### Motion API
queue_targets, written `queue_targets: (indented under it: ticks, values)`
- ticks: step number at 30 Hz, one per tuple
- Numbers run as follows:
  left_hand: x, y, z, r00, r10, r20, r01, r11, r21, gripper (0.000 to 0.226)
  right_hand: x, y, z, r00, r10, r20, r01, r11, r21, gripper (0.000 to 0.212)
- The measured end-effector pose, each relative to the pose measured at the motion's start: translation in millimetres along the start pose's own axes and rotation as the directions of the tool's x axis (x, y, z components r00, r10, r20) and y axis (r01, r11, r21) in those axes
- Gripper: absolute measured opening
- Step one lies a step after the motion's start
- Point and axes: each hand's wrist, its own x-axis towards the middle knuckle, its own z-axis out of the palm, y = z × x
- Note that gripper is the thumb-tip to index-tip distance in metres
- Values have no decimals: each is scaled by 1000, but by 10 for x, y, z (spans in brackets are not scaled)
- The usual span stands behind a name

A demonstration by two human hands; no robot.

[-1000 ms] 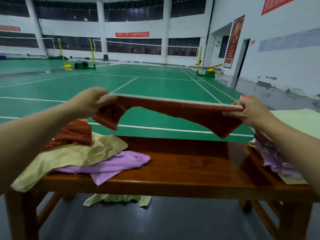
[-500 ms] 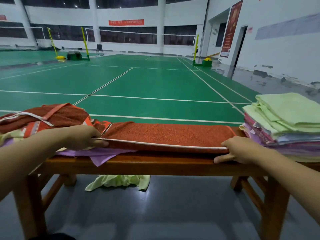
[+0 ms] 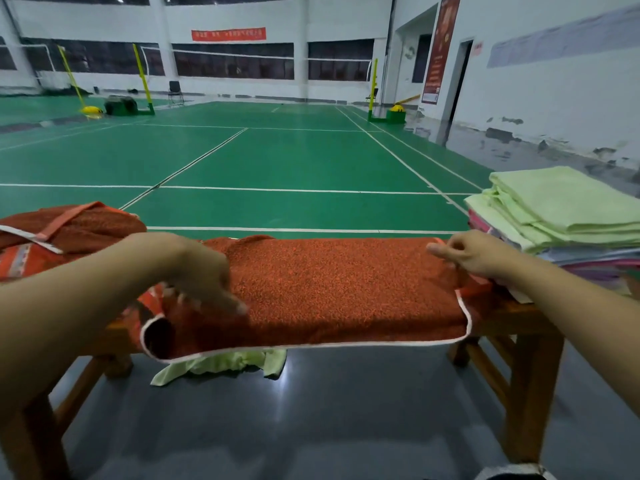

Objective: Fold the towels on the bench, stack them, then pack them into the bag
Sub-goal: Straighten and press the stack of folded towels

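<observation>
- The orange towel (image 3: 329,289), held stretched in the air a second ago and laid down as a narrow band half a second ago, now lies spread across the middle of the tabletop (image 3: 509,311), with its white-piped front hem hanging over the near edge.
- The left hand (image 3: 204,271) has moved onto the towel's left end; its blurred fingers lie spread and flat on the cloth, gripping nothing that I can see.
- The right hand (image 3: 467,254) has shifted to the towel's far right corner, its fingers curled there; it seems to pinch the cloth.
- This suggests the towel is being smoothed, ready for its next fold.
- The folded stack (image 3: 568,216), pale green on top, sits at the right end of the tabletop; unfolded orange towels (image 3: 69,233) are heaped at the left end.
- A green towel (image 3: 225,365) lies on the floor beneath.
- No bag is in view.
- The red wall banner (image 3: 228,34) and the tall poster (image 3: 441,46) carry writing too small to read.
</observation>
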Motion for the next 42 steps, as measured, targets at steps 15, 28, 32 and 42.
queue_targets:
  ticks: [15,28,32,42]
  values:
    - [1273,3160,-298,688,204,-696,-596,706,-382,57,779,462,349,957,254,-143,-202,932,302,42]
    - [1400,2907,-295,658,283,-698,-741,407,-534,36,1015,288,282,891,283,354,-452,618,643,18]
    - [1226,2496,-307,655,275,-704,-754,171,-635,28,1044,98,203,930,203,308,-367,421,830,14]
    - [871,1028,236,728,-17,-685,-685,-42,-727,32,1259,-1391,560,996,83,-30,1,327,945,46]
